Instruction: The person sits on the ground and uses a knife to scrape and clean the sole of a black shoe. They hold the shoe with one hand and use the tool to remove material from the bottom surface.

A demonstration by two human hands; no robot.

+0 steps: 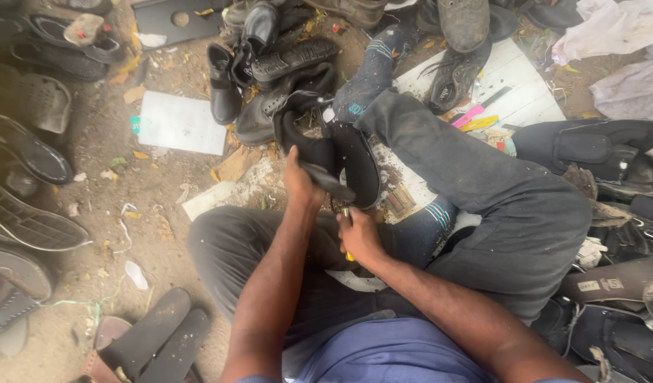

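seated on the dirt floor (107, 213), your left hand (300, 183) clamped its grip around a black shoe (341, 159) held above your lap, while your right hand (360, 237) closed on a yellow-handled tool (348, 255) just beneath it.

— What lay around the seated worker on the dirt ground (99, 142)?

— Worn black shoes (270, 71) were heaped at the top, with a white sheet (181, 122) flat on the ground just beside them. Dark soles (29, 220) lined the left edge.

— And to the right?

— A white board (514, 89) carried a pink and a yellow stick (475, 119). Pale cloth (610, 32) was bunched in the corner, and black sandals (610, 312) crowded the lower right.
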